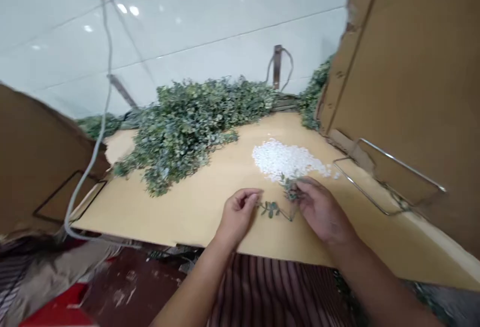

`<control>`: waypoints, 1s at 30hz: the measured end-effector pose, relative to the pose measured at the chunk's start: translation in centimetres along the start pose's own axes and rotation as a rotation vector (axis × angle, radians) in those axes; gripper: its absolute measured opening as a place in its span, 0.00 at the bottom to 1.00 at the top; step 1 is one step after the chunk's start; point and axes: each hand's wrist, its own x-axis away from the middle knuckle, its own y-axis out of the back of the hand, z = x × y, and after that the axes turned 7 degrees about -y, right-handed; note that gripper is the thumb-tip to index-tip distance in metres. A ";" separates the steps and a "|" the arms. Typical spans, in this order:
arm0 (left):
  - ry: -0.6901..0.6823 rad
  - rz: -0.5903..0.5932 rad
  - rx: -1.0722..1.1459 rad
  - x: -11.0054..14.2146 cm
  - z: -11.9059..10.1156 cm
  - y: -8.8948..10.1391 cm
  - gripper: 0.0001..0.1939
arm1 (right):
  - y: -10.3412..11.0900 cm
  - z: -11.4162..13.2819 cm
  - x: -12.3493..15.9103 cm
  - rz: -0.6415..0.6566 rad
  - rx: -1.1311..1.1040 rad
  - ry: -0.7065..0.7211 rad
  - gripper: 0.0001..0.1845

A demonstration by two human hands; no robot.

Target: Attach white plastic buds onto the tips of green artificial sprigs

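A thin green leafy sprig (276, 209) stretches between both hands over a tan cardboard work surface (187, 207). My left hand (240, 212) pinches the sprig's left end with curled fingers. My right hand (318, 207) grips its leafy right end, close to a mound of small white beads (285, 159) just beyond the fingers.
A big heap of green foliage sprigs (187, 122) lies across the back of the surface. Tall cardboard boxes stand at the right (408, 77) and left (33, 157). A wire frame (386, 177) leans at the right. A white cable (93, 147) hangs at the left.
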 end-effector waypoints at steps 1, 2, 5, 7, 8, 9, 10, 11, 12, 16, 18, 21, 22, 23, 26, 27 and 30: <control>0.013 -0.011 0.015 0.0 -0.1 0.1 0.10 | -0.1 0.0 -0.1 -0.006 -0.004 0.007 0.12; 0.020 -0.019 0.024 0.0 -0.2 0.1 0.10 | -0.2 0.0 -0.1 -0.007 -0.006 0.010 0.11; 0.044 -0.017 0.027 0.0 -0.2 0.3 0.11 | -0.2 0.3 0.1 -0.008 -0.009 -0.029 0.10; 0.064 -0.001 0.020 0.0 -0.2 0.3 0.12 | 0.0 0.6 0.4 -0.040 -0.023 -0.063 0.11; 0.073 0.008 0.013 0.0 -0.2 0.4 0.12 | 0.1 0.7 0.5 -0.065 -0.033 -0.070 0.11; 0.079 0.015 0.004 0.0 -0.2 0.4 0.12 | 0.3 0.8 0.5 -0.096 -0.043 -0.069 0.11; 0.081 0.020 -0.007 0.0 -0.3 0.5 0.11 | 0.4 0.8 0.6 -0.125 -0.051 -0.065 0.11; 0.079 0.024 -0.020 0.0 -0.3 0.5 0.11 | 0.5 0.9 0.6 -0.152 -0.059 -0.060 0.11; 0.070 0.028 -0.033 0.0 -0.3 0.5 0.10 | 0.6 0.9 0.6 -0.174 -0.066 -0.058 0.12; -0.069 0.082 -0.160 -0.1 0.1 0.3 0.07 | 0.7 1.1 0.5 -0.190 -0.063 -0.092 0.16; -0.162 0.149 -0.268 -0.4 0.4 0.3 0.07 | 0.8 1.2 0.5 -0.197 -0.037 -0.098 0.15; -0.249 0.261 -0.415 -1.8 0.5 0.5 0.09 | 0.8 1.3 0.6 -0.197 0.018 -0.072 0.16; -0.276 0.289 -0.468 -2.5 0.3 0.6 0.10 | 0.8 1.3 0.7 -0.191 0.041 -0.059 0.16; -0.309 0.311 -0.537 -3.3 0.1 0.6 0.10 | 0.7 1.3 0.7 -0.186 0.066 -0.045 0.15; -0.396 0.321 -0.767 -6.0 -0.9 0.2 0.12 | 0.4 1.2 0.8 -0.196 0.111 -0.008 0.13; -0.409 0.326 -0.830 -6.8 -1.1 -0.1 0.13 | 0.3 1.1 0.8 -0.198 0.115 -0.009 0.13; -0.442 0.390 -1.011 -8.5 -1.3 -1.3 0.14 | 0.4 0.8 0.7 -0.179 0.129 -0.025 0.11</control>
